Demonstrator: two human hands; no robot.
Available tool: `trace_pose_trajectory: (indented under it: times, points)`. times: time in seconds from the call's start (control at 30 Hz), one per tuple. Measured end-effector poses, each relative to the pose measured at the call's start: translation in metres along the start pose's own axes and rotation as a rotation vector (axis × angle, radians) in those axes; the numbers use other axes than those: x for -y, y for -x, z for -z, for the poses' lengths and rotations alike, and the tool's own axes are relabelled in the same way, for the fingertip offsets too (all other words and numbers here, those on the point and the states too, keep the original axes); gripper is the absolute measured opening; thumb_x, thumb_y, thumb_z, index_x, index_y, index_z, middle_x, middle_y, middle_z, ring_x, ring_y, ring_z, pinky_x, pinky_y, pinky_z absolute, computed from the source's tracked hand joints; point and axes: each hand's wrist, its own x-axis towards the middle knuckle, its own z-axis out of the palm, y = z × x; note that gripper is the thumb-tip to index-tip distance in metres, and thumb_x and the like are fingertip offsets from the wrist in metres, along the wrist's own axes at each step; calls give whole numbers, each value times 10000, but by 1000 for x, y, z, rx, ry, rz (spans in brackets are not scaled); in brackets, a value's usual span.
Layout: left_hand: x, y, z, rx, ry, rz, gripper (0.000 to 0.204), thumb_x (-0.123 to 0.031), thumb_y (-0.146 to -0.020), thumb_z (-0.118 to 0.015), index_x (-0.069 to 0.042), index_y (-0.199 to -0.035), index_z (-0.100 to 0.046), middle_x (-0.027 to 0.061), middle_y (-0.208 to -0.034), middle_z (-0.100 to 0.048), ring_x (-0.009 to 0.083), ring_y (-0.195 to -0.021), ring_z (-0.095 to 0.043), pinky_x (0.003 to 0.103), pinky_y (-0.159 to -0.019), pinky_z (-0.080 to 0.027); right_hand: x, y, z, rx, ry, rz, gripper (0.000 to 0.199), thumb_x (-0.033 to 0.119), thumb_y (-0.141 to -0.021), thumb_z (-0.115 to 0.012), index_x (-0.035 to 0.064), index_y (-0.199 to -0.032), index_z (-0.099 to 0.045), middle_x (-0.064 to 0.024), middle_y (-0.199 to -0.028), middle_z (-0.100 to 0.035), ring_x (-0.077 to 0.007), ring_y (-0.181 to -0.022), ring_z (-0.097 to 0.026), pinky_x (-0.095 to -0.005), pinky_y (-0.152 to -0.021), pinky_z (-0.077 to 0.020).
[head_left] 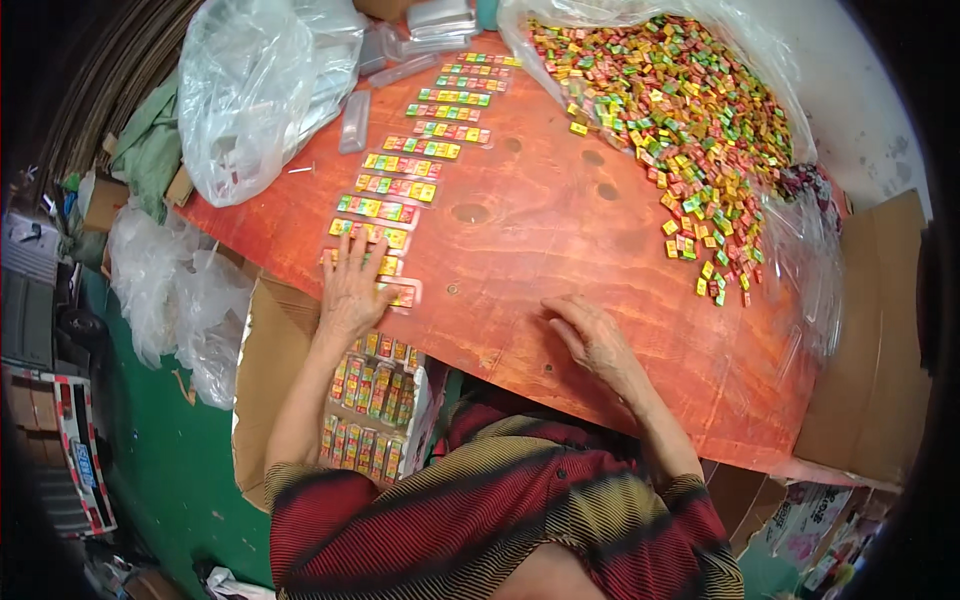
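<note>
Left hand (352, 285) spread flat on nearest clear plastic strip of small coloured squares (385, 265), right hand (592, 335) resting loosely curled, probably empty; could nudge crooked with one sideways slip.

Left hand (352, 285) flat, fingers spread; right hand (592, 335) palm-down, relaxed.

Single view, head-mounted, left unit of a side-by-side pair. It looks steeply down and forward over the wearer's chest onto the orange-brown bench (560, 230), at close range. The left hand (352, 290) and right hand (592, 335) enter from the lower edge, forearms rising from the striped sleeves. Fisheye lens: the bench edges bow toward the rim and a dark vignette closes the corners. The floor (170, 470) shows at lower left. No second view supplied for overlap.
</note>
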Motion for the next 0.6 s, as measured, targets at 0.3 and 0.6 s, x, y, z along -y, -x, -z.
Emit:
trace_pose_trajectory:
  times: [0.3,0.6]
  points:
    - [36,-11,-5,-352,15,-202,644,-455,-827,-455,-47,-1312,-341,160,-1350,-325,339,-1285,-235,499,-1010,-191,-16,56,41,-265,154,-170,239,79,-805,-560,38,-1040,-551,-145,-995,-568,-314,-914,-552,-364,-770,-459]
    - [-133,-30,-3,-220,315,-461,433,-202,-789,-568,-43,-1180,-474,167,-1277,-406,355,-1210,-348,486,-1001,-249,-77,154,43,-566,688,-820,454,109,-795,-542,9,-1216,-405,-210,-1237,-389,-383,-1186,-332,-481,-999,-252]
